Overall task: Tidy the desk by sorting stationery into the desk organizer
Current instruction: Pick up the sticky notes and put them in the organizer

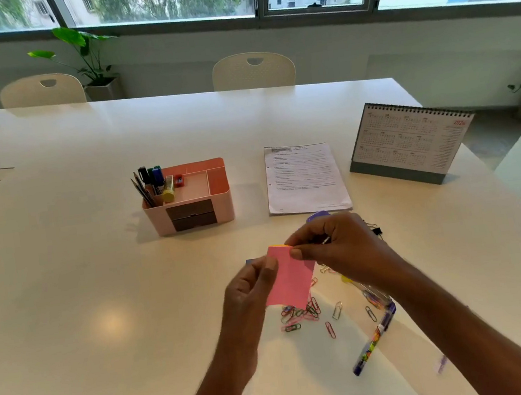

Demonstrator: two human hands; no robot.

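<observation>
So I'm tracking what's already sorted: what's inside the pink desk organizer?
In the desk organizer, pencils and markers stand in the left compartment, a yellow-capped glue stick and a red sharpener next to them. Its two dark front drawers are shut, so their contents cannot be seen.

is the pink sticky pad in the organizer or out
Out: the left hand and right hand pinch the pink sticky pad above the table, nearer than the organizer.

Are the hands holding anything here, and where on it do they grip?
Both hold the pink sticky-note pad: the left hand pinches its upper left edge, the right hand pinches its top right corner.
</observation>
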